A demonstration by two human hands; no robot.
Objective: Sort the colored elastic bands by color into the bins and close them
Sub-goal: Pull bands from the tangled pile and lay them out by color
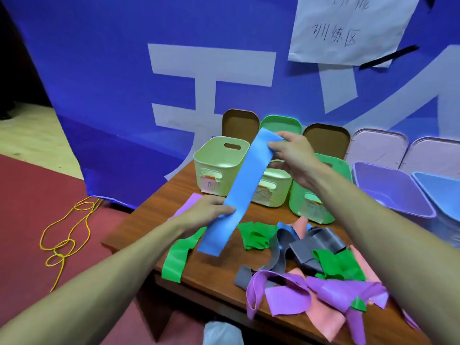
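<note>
A long blue elastic band [239, 195] is stretched flat between both hands above the wooden table [159, 202]. My right hand [291, 155] pinches its top end, and my left hand [206, 212] grips it lower down on its left edge. A pile of green [256, 235], grey [311, 245], purple [323, 292] and pink bands lies on the table nearer to me. At the back stand open bins: two pale green [219, 160], a green one [308, 205], a purple one [388, 192] and a blue one [440, 190].
Lids [326, 138] lean against the blue banner behind the bins. A long green band [176, 257] hangs over the table's near left edge. A purple band [189, 200] lies under my left hand. A yellow cord [67, 235] lies on the red floor at left.
</note>
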